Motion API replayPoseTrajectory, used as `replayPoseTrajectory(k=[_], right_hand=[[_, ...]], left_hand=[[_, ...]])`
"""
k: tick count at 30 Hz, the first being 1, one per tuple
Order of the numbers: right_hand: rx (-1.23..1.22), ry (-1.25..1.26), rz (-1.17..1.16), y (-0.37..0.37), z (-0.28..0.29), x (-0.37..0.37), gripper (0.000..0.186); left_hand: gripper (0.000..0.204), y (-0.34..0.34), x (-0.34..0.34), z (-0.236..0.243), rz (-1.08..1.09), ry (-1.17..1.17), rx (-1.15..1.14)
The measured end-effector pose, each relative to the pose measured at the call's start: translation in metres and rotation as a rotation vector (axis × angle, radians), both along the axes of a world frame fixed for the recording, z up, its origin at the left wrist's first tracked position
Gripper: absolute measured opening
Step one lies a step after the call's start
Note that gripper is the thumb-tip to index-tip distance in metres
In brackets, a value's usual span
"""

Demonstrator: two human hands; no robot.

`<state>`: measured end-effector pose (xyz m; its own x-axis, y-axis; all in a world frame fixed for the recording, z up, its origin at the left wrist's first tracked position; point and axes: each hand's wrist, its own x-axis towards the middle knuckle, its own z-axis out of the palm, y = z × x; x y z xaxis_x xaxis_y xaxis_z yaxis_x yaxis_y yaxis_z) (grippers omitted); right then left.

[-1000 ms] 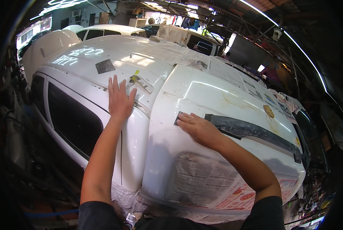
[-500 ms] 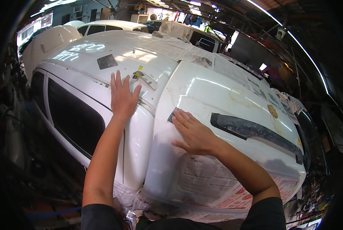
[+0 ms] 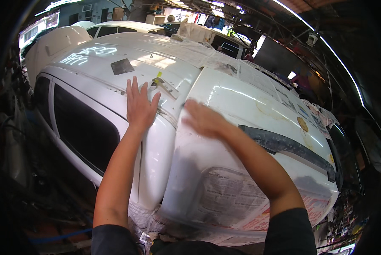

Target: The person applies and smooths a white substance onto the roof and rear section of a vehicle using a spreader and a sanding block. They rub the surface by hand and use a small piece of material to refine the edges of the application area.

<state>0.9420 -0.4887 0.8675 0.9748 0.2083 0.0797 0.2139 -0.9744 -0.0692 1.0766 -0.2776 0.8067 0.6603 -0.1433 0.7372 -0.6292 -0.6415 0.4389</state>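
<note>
My left hand (image 3: 141,108) rests open, fingers spread, on the roof (image 3: 101,83) of a white vehicle, above its dark side window. My right hand (image 3: 202,119) is smeared by motion over the white rear cover (image 3: 237,102), beside the seam where it meets the roof. A small dark sandpaper sheet (image 3: 185,104) shows faintly at its fingertips, mostly hidden under the hand. Another dark square sheet (image 3: 122,66) lies on the roof beyond my left hand. Near it is a thin pale flat piece (image 3: 168,89) with a yellow strip (image 3: 157,80).
A long black trim piece (image 3: 290,146) lies on the rear cover at right. Newspaper masking (image 3: 228,195) covers the near side window, and more sheets (image 3: 267,80) hang along the far side. Other vehicles (image 3: 124,29) stand behind.
My right hand has slid away from me and slightly left, toward the seam, and the dark sheet has left its former spot. My left hand stays on the roof. The view has shifted slightly.
</note>
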Motion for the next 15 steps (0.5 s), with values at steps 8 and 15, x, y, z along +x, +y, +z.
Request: replayPoseTrajectory(k=[8,15], right_hand=[[-0.17,-0.048,0.05,0.02,-0.007,-0.013,0.08],[-0.13,0.003,-0.221,-0.004,0.014,0.055,0.072]], left_hand=[[0.064,0.015,0.003,-0.004,0.02,0.037,-0.016],[0.063,-0.001,0.001,-0.002,-0.054,0.013,-0.044]])
